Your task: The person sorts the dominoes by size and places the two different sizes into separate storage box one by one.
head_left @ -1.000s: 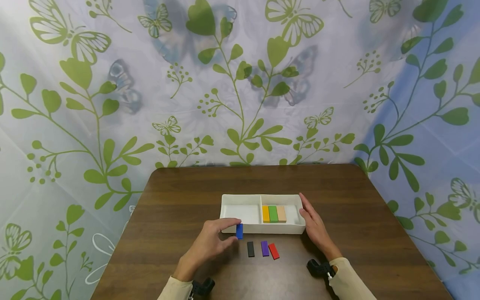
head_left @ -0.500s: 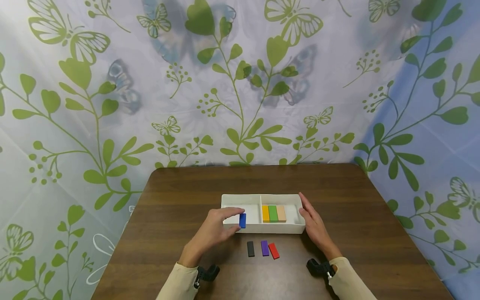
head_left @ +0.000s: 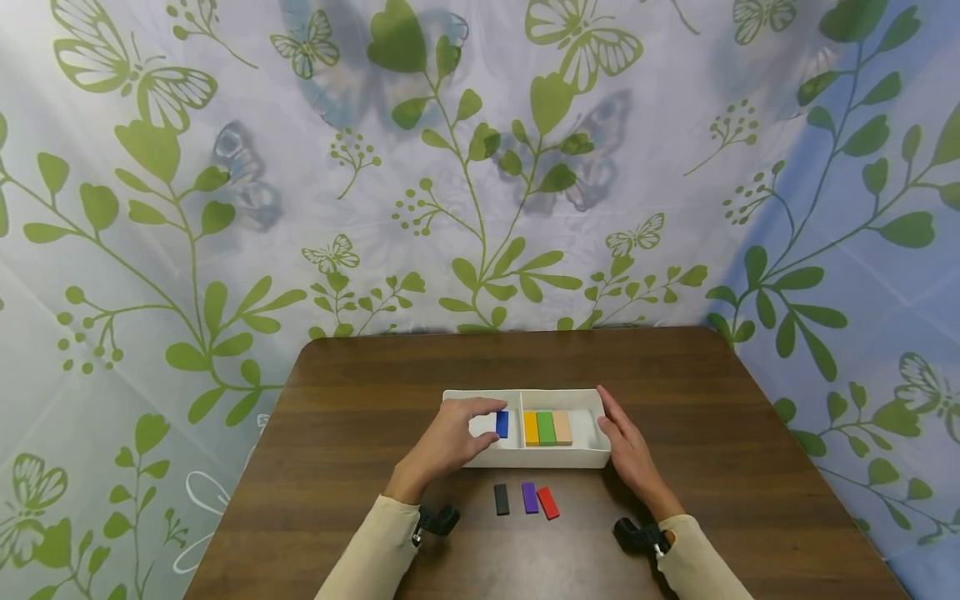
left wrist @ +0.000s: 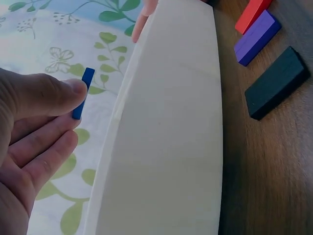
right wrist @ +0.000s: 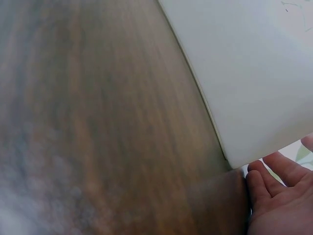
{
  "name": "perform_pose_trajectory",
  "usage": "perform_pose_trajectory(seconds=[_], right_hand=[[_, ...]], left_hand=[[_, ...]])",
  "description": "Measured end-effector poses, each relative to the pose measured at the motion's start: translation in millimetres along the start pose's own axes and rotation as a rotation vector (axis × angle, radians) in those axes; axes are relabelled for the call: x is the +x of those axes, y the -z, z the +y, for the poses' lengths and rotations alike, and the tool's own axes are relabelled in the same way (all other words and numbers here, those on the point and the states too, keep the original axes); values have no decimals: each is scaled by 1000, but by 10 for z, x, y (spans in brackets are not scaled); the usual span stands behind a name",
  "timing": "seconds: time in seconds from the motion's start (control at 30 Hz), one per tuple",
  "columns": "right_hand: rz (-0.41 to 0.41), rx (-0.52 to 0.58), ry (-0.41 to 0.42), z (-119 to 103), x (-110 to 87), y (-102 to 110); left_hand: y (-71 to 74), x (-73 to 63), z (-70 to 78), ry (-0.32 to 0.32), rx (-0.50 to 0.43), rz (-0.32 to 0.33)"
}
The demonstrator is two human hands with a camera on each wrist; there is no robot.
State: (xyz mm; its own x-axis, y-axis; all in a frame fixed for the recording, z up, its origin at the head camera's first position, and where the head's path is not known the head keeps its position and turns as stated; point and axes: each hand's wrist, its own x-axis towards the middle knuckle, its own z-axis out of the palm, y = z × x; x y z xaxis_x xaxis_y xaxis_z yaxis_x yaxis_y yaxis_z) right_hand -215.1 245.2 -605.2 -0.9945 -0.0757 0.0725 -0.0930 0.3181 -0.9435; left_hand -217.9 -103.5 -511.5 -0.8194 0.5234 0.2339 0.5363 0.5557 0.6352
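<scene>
My left hand (head_left: pixel 448 440) pinches a small flat blue block (head_left: pixel 502 425) between thumb and fingers, over the left compartment of a white two-part tray (head_left: pixel 540 459). In the left wrist view the blue block (left wrist: pixel 89 77) stands on edge above the tray's long wall (left wrist: pixel 161 122). Three blocks, yellow (head_left: pixel 531 428), green (head_left: pixel 546 428) and beige (head_left: pixel 562 428), lie side by side in the right compartment, against the divider. With fairly straight fingers my right hand (head_left: pixel 633 458) rests along the tray's right end, thumb at the rim.
In front of the tray, a black block (head_left: pixel 502 499), a purple block (head_left: pixel 530 497) and a red block (head_left: pixel 548 503) lie on the brown wooden table (head_left: pixel 390 367). A curtain (head_left: pixel 480 167) patterned with leaves and butterflies hangs behind the table.
My left hand has carried the blue block from in front of the tray's wall, back and to the right, over the left compartment near the divider. My right hand stays put.
</scene>
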Motion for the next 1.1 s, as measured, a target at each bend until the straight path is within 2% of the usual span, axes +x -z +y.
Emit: perform_pose_trajectory(seconds=[0.2,0.4,0.6,0.8,1.1], right_hand=[[2,9,0,5,-2,-3],[9,9,3,6,-6,-10],[10,10,5,3,-8,-4],[12,0,5,7,-9,-4],[10,-18,-37,15,-12,3]], left_hand=[[-83,139,-33,46,0,-41],[-161,259,-87,59,37,-76],[-248,371,-152,46,53,-97],[-306,456,-185,72,17,-120],[-400,534,-248,111,-13,-183]])
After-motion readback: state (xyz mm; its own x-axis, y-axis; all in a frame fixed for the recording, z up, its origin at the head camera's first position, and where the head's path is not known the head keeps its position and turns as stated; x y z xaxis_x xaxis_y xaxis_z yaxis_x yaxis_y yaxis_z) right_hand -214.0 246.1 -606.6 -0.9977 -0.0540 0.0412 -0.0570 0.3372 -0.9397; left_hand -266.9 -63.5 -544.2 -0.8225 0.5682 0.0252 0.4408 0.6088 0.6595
